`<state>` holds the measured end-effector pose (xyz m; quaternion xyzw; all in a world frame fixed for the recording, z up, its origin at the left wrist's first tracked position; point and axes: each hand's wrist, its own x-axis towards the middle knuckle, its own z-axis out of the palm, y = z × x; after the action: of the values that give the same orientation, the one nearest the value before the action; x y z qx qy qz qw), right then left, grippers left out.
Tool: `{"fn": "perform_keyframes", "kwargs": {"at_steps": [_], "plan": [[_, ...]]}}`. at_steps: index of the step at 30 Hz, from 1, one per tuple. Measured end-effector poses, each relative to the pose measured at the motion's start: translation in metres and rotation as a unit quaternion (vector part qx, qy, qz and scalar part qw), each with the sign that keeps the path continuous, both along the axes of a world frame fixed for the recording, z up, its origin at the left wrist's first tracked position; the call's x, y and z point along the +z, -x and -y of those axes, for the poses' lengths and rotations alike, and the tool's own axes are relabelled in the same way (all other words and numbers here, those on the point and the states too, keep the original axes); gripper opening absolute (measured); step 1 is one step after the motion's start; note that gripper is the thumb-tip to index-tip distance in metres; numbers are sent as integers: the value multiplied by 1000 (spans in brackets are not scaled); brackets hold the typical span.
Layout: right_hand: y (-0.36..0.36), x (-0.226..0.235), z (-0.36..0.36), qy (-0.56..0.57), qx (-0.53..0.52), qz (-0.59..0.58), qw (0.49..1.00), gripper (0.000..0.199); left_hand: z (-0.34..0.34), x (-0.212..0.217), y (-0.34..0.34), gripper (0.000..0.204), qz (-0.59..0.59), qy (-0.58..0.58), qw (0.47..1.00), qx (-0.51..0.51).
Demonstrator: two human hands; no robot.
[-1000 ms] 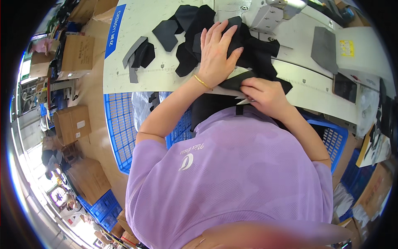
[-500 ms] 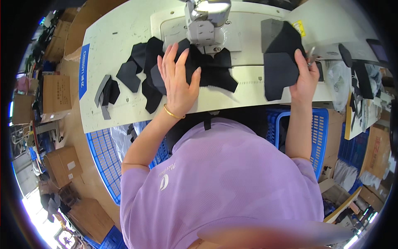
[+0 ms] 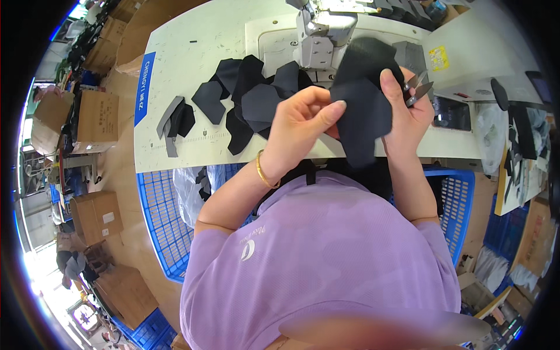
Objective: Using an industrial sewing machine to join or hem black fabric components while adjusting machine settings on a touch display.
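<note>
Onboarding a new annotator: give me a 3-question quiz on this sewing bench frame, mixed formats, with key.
1. True or false: the right hand holds small thread snips along with the dark fabric panel.
2. Multiple choice: what does the left hand do? A) rests flat on the table B) pinches the panel's edge C) holds a cardboard box
3. Fill in: the loose dark cut pieces lie on the white ___, left of the sewing machine head.

Key: 1 true; 2 B; 3 table
</note>
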<state>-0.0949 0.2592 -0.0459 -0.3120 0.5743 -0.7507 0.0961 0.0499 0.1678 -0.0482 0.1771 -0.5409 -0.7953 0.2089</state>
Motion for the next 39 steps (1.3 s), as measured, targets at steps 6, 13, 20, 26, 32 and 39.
{"fn": "perform_keyframes", "kwargs": {"at_steps": [6,13,20,26,32,39], "plan": [[0,1,-1,91,-111,-376,915,17,-14,5,-6,32,34,-182,981,-55],[69,-27,-47,-127,0,126,984,38,26,6,-47,37,-194,-271,943,-2],[66,-50,-35,-314,-203,-353,858,34,30,-14,-36,11,-281,-427,845,-158],[9,0,4,-97,278,35,955,31,8,-22,-17,18,-219,-465,815,-270],[4,1,15,-79,231,144,959,15,4,-3,-23,67,-76,-301,941,-134],[-23,-13,-8,-114,225,150,956,14,20,-8,-25,11,-8,-50,969,241]]}}
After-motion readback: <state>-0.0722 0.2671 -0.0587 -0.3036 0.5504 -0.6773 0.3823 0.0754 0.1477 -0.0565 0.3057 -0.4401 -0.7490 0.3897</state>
